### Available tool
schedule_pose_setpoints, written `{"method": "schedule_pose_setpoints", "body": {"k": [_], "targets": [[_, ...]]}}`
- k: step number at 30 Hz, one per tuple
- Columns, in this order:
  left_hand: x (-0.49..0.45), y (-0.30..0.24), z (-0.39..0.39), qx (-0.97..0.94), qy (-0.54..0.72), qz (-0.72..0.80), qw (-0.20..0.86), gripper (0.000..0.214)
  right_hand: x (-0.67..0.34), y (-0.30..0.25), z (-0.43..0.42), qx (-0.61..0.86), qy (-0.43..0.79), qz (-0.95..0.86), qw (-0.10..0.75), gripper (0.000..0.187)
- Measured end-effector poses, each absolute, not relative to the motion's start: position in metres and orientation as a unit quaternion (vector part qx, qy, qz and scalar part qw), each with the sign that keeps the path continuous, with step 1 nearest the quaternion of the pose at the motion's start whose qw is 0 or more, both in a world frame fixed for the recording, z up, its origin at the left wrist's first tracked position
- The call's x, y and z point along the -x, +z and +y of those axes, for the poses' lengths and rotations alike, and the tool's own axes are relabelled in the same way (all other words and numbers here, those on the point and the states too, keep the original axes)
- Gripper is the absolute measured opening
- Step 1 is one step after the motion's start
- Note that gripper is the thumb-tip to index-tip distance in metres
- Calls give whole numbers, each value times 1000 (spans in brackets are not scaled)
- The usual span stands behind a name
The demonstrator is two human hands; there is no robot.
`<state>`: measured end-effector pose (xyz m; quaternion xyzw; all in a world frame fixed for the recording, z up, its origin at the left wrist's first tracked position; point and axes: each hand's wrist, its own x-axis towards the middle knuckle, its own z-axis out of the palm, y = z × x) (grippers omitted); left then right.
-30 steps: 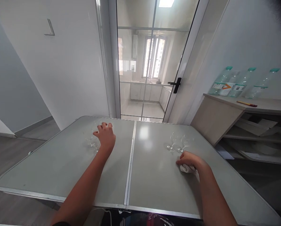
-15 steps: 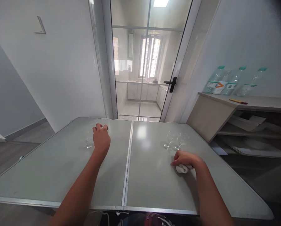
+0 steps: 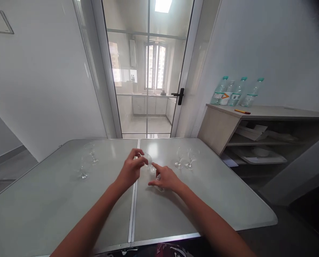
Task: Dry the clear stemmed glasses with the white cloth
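Observation:
Near the middle seam of the table, my left hand (image 3: 133, 165) grips a small clear stemmed glass (image 3: 148, 157) by its bowl; the glass looks tilted, its lower part facing my right hand. My right hand (image 3: 166, 177) is curled round a white cloth (image 3: 159, 186), mostly hidden under the palm, with index finger and thumb extended towards the glass. Whether that index finger touches the glass I cannot tell. On the left half of the table stand two more stemmed glasses, a farther one (image 3: 93, 157) and a nearer one (image 3: 84, 174). Two others, one (image 3: 178, 162) beside another (image 3: 189, 162), stand on the right half.
The grey table (image 3: 68, 210) has a metal strip down its middle. Behind it is a glazed door (image 3: 159, 123) with a black handle (image 3: 180, 95). At right, a wooden shelf unit (image 3: 215, 126) carries several plastic bottles (image 3: 236, 93) and an orange-yellow stick (image 3: 242, 111).
My left hand has come from the left side to the middle, now with a glass in it. My right hand has moved left with the cloth to meet it. The view has turned rightward.

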<state>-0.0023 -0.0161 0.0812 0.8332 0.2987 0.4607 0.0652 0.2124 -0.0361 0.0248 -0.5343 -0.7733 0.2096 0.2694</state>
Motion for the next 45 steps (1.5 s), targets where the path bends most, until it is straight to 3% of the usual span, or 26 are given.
{"method": "schedule_pose_setpoints", "body": {"k": [3,4,7,10,12,14,17,19,22,27,35,38,42,45], "targets": [[-14,73,-29,-851,463,225,101,29,-211,18,-34,536,199,-757,316,27],[-18,71,-32,-850,471,208,108,28,-212,17,-33,531,204,-749,340,22],[-24,62,-33,-799,543,233,111,18,-213,17,-31,511,258,-706,417,28],[-29,48,-30,-706,609,312,185,45,-209,16,-30,480,337,-666,460,35],[-33,36,-27,-690,577,321,296,55,-204,13,-31,459,371,-670,450,39],[-37,25,-25,-693,513,297,409,50,-199,10,-33,450,391,-680,427,43],[-39,17,-22,-665,498,276,483,47,-200,12,-35,431,417,-688,409,35],[-37,15,-19,-647,534,293,459,49,-207,18,-36,408,444,-681,416,34],[-30,12,-12,-651,561,347,377,51,-221,27,-37,402,496,-630,442,52],[-20,4,0,-697,541,388,267,47,-232,24,-32,410,513,-556,510,31],[-22,1,0,-723,526,372,250,47,-236,22,-27,413,557,-538,479,38],[-22,1,-1,-725,527,371,245,47,-242,31,-31,429,453,-641,446,30],[-21,3,0,-725,527,375,235,48,-247,41,-36,469,139,-781,389,17],[-21,4,1,-730,526,375,225,48,-250,38,-32,472,88,-797,367,26]]}}
